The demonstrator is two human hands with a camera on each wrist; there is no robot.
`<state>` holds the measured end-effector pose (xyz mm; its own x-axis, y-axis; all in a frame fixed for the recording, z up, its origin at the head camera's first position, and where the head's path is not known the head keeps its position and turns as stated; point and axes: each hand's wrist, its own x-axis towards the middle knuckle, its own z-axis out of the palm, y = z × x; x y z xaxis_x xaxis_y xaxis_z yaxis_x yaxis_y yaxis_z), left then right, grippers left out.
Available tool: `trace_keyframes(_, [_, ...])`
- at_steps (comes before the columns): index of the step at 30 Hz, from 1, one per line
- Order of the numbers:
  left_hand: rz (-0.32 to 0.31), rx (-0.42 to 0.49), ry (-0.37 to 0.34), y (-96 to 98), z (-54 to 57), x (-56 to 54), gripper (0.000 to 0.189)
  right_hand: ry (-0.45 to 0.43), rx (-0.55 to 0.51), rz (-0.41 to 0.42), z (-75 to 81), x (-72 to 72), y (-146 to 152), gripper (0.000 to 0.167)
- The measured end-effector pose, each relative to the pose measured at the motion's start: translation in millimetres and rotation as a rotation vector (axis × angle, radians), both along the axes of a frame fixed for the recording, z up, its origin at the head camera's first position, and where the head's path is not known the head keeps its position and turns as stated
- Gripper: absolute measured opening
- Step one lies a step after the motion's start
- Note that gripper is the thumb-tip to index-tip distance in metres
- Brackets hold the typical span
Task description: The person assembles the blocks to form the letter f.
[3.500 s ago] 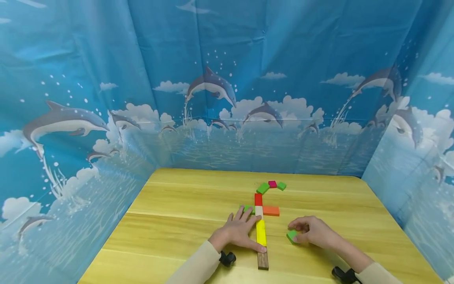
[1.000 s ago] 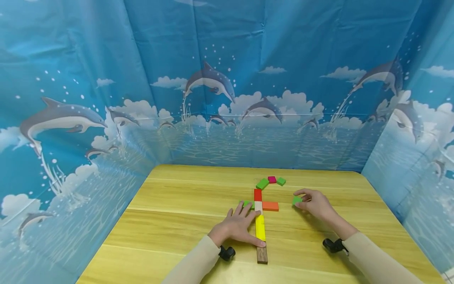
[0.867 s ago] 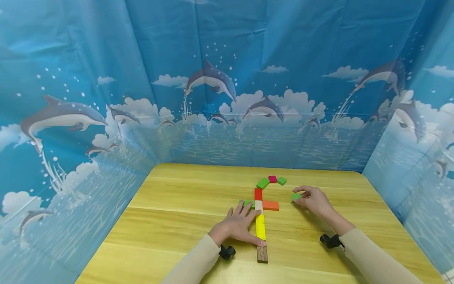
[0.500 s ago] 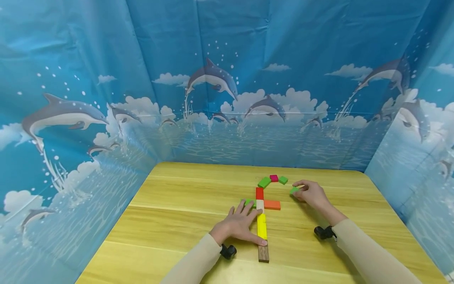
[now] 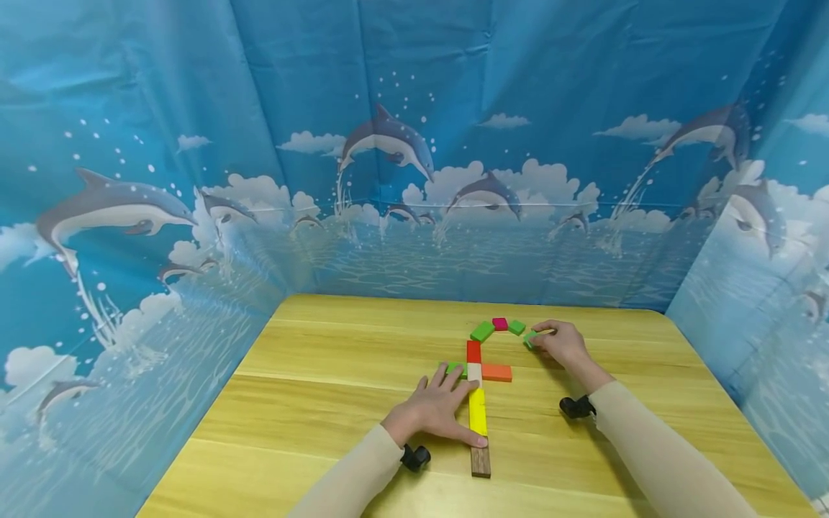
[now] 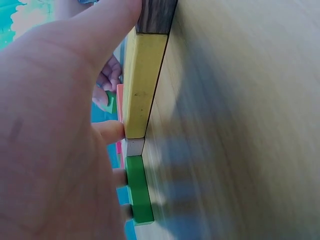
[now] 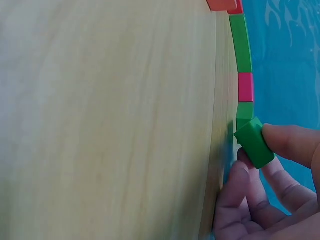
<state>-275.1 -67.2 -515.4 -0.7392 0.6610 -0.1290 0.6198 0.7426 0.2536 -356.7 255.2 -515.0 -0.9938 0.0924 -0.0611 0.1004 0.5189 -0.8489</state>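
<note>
My right hand [image 5: 562, 344] pinches a small green block [image 7: 255, 143] between thumb and fingers, tilted, close beside the end of a curved row at the back. That row runs from a red block [image 5: 474, 352] through a longer green block [image 5: 482, 332] and a pink block [image 5: 500, 324] to a small green block [image 5: 516, 327]. My left hand [image 5: 435, 411] lies spread with fingers extended, its thumb at the dark brown block [image 5: 481, 462] and its fingertips over the white block [image 5: 475, 373] and a left green block [image 6: 140, 190]. Between them runs the yellow block [image 5: 478, 414].
An orange block [image 5: 496, 373] sticks out to the right of the white one. All the blocks lie on a wooden table [image 5: 291, 403]. A blue curtain printed with dolphins [image 5: 388, 144] hangs behind and at both sides.
My right hand has carried the small green block away from me, from beside the yellow block up to the end of the curved row. The left hand has stayed in place.
</note>
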Motion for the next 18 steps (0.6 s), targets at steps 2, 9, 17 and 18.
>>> trace_keyframes(2, [-0.003, 0.002, 0.001, 0.2, 0.0, -0.2, 0.108, -0.003, 0.001, -0.014, -0.8, -1.7, 0, 0.039])
trace_keyframes(9, [-0.006, 0.004, 0.012, -1.2, 0.4, -0.8, 0.107, -0.002, 0.044, -0.028, -3.9, -10.0, -2, 0.040])
trace_keyframes(17, [-0.013, 0.011, 0.013, -1.6, 1.5, 0.7, 0.105, -0.019, 0.098, -0.054, -5.8, -14.4, -4, 0.039])
trace_keyframes(18, [-0.015, 0.011, 0.014, -1.4, 1.4, 1.0, 0.105, -0.021, 0.101, -0.056, -6.0, -14.2, -4, 0.039])
